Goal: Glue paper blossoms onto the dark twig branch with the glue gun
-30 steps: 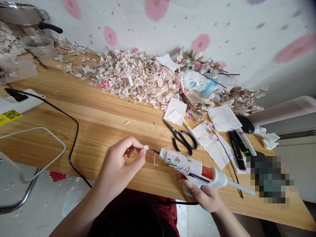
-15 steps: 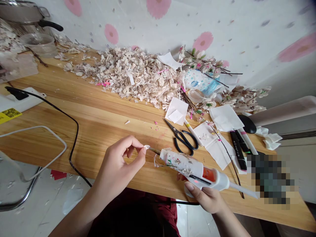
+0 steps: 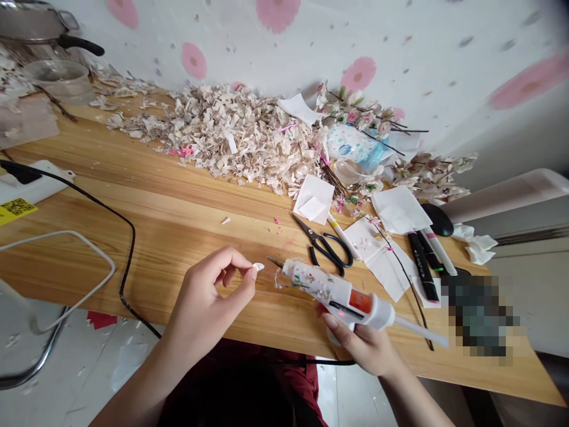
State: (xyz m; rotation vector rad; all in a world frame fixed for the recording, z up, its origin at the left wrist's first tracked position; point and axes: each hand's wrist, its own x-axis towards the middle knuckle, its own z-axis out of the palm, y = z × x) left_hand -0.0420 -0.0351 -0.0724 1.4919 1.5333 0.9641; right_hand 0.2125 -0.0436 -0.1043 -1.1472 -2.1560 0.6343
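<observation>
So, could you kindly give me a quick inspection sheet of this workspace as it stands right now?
Surface: wooden table, with small pink and white bits near the scissors.
Job's things: glue gun, petal, twig by the nozzle.
Clutter: scrap heap, blossom sprigs, markers.
Hands: left hand pinches the petal; right hand grips the glue gun.
Cables: black cable crosses the table from the power strip; white cable loops near the edge.
Surroundings: pot far left, flowered wall.
Other people: nothing seen.
</observation>
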